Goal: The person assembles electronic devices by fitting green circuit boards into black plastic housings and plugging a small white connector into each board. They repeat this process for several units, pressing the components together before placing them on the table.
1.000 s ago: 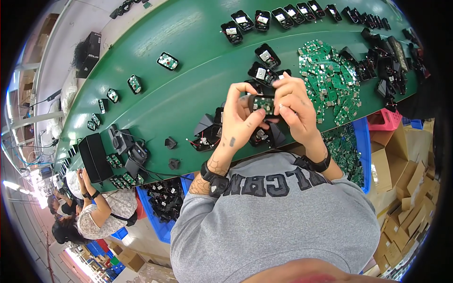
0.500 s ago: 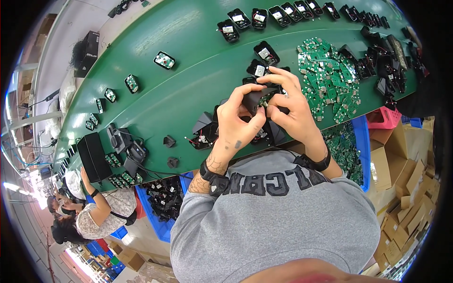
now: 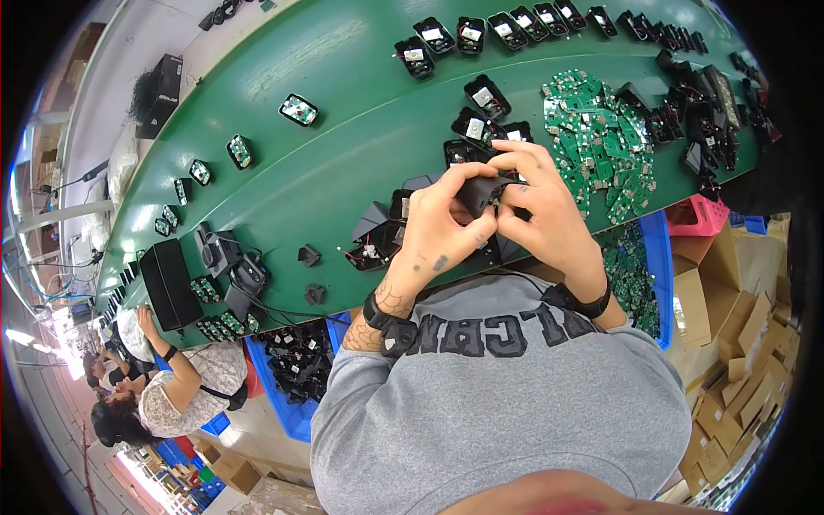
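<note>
Between my two hands, above the near side of the green bench, is a small black plastic housing (image 3: 478, 196). My left hand (image 3: 444, 215) wraps round its left side with thumb and forefinger. On the other side, my right hand (image 3: 542, 204) pinches its right edge, where the fingers hide most of the inside. Just beyond the hands stand open black housings (image 3: 475, 128) with white parts and wires in them. More black housings (image 3: 372, 228) lie left of my left wrist. A pile of green circuit boards (image 3: 595, 142) spreads to the right of my right hand.
Rows of filled housings (image 3: 506, 31) line the far side of the green bench (image 3: 360, 103). At left lie a black box (image 3: 172, 285) and black devices (image 3: 246, 276). Blue bins (image 3: 657, 275) stand below the near edge. A co-worker (image 3: 184, 386) sits at the left.
The housing has tilted and shifted slightly right and nearer. Both hands have drawn closer together, the right fingers closing over its edge, so the board seen inside before is now mostly hidden.
</note>
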Demonstrator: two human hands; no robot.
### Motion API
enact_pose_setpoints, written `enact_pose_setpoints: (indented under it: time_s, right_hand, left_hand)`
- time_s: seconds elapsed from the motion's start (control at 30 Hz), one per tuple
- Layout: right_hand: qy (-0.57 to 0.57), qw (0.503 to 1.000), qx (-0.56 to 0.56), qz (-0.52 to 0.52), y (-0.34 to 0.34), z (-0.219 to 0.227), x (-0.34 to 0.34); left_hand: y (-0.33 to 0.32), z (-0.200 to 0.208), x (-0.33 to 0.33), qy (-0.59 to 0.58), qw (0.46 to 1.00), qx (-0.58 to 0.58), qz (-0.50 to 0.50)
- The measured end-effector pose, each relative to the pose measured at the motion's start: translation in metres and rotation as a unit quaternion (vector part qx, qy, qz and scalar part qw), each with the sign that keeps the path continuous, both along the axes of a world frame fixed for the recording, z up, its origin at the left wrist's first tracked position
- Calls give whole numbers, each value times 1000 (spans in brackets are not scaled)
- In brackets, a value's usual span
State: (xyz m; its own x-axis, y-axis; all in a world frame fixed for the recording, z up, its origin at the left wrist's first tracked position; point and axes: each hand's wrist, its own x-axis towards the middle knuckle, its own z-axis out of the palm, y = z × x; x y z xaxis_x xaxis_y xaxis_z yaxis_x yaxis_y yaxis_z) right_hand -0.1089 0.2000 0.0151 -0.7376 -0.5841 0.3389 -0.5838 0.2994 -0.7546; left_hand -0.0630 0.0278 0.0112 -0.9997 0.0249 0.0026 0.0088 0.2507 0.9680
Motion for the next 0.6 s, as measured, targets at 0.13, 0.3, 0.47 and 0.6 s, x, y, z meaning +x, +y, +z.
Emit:
enact_pose_setpoints:
  time_s: [0.13, 0.3, 0.47, 0.6]
  right_hand:
    - [-8, 1000, 5, -15, 0, 1, -1]
    - [-34, 997, -18, -64, 4, -2, -5]
    - [-230, 967, -104, -33, 2, -11, -10]
    - [-76, 989, -119, -45, 1, -13, -11]
  left_hand:
    - [5, 3, -1, 36, 999, -34, 14]
    - [2, -1, -1, -2, 999, 24, 34]
    - [-1, -13, 0, -24, 999, 22, 23]
    - [-10, -3, -6, -131, 956, 263, 9]
